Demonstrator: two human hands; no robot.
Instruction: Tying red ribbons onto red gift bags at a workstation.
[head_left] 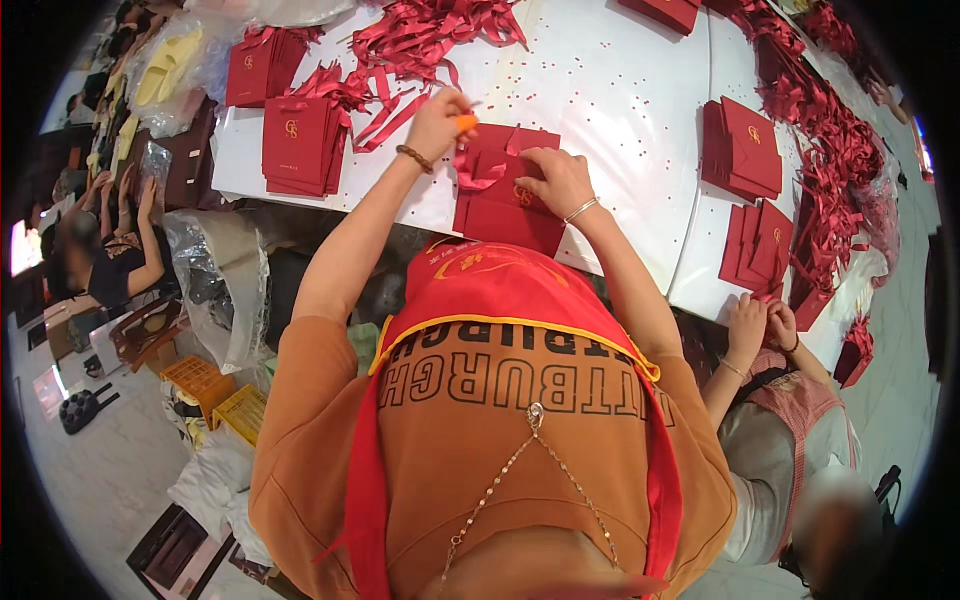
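Observation:
My left hand [437, 132], with a beaded bracelet at the wrist, is closed on a small orange-handled tool [466, 122]. A thin tip sticks out past the fingers; its exact kind is too small to make out. Under my hands, at the table edge, lie red paper gift bags [512, 218], overlapping. A loose loop of red ribbon [482, 178] lies across the top bag, below my left hand. My right hand [562, 183] rests on the bag's upper right part, its thumb and fingers apart.
Stacked red bags [300, 145] and a heap of red ribbons [425, 40] lie to the left on the white table [610, 120]. More bags [742, 150] stand on the right beside a long ribbon pile [825, 170]. A co-worker's hands [760, 325] handle bags at right. Red specks dot the tabletop.

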